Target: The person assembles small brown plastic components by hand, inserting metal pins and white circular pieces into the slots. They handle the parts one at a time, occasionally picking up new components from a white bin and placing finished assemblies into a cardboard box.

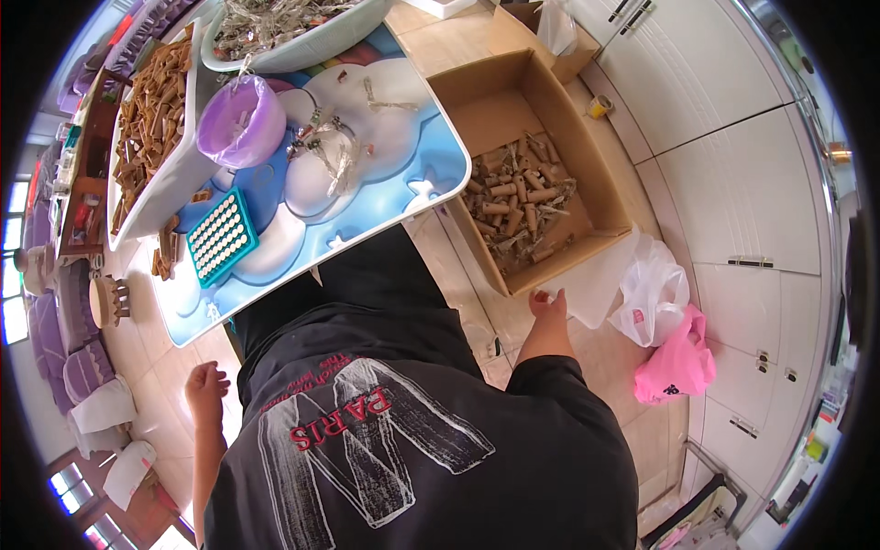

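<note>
My left hand [208, 381] hangs beside my body, below the table's left part, its fingers loosely bent and nothing visible in them. Just outside the near corner of a cardboard box [600, 160] is my right hand [548, 302], fingers slightly apart, with no held thing showing. Inside that box lie many short brown tubes [513, 194] mixed with clear wrapping. On the blue and white table [367, 211] are a teal tray [249, 240] with rows of small white round pieces, a purple bin [236, 124] lined with clear plastic, and small wrapped trinkets [332, 151].
A white container [191, 151] of brown pieces stands at the table's left. A pale basin [302, 53] of wrapped items is at the far edge. White [653, 289] and pink [678, 362] plastic bags lie on the floor at right, near white cabinets [742, 192]. A small stool [110, 301] stands left.
</note>
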`<state>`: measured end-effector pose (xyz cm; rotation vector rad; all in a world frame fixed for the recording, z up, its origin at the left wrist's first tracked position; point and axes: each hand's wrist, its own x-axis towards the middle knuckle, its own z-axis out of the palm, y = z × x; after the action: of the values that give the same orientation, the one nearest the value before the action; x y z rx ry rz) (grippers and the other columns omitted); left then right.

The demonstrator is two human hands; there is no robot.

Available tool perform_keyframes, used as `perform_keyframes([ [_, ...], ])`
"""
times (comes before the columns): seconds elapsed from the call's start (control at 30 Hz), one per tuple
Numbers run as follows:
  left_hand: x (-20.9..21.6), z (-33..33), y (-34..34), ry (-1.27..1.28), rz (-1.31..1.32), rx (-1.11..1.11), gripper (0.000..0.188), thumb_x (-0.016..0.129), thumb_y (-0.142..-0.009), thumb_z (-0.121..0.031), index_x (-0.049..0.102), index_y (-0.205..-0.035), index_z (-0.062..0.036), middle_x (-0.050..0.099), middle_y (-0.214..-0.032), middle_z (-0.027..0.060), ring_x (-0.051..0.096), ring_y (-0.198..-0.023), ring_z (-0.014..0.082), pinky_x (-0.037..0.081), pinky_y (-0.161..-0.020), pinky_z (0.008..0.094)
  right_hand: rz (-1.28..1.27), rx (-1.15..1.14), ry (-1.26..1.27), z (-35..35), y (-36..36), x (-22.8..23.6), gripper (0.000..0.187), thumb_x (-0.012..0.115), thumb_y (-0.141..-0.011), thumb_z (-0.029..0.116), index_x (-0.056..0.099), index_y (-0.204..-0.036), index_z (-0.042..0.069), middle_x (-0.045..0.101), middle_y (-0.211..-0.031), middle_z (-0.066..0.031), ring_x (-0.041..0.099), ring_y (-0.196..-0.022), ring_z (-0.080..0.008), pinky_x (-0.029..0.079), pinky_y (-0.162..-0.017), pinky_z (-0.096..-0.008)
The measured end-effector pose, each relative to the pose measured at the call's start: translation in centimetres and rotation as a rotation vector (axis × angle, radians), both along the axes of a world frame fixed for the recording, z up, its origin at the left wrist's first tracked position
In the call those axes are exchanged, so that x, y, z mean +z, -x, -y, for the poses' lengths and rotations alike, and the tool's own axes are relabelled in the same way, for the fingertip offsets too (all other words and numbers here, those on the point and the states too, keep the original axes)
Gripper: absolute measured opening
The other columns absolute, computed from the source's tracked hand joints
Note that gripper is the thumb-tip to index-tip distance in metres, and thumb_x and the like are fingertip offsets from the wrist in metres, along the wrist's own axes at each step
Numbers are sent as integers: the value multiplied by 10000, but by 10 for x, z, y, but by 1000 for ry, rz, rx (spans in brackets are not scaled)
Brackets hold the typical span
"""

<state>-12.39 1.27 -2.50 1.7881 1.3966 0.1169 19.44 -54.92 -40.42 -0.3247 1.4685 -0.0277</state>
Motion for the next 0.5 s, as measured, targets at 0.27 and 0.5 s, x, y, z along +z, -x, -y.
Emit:
perform_keyframes([
  [0.27,60,37,-122,-137,308,-321,219,505,-937,-137,585,-1069,19,619,-854,69,593,-721,95,483,-666,217,223,111,420,68,-30,67,228,526,-816,185,531,-929,-14,581,-869,-126,574,-667,-220,548,-647,-397],
  [0.5,81,111,-220,126,367,-679,232,519,-915,-72,558,-1122,26,622,-936,94,602,-808,121,491,-746,239,161,64,1139,75,-14,194,417,545,-783,125,463,-1044,-190,561,-1042,-213,618,-845,-298,546,-669,-367],
])
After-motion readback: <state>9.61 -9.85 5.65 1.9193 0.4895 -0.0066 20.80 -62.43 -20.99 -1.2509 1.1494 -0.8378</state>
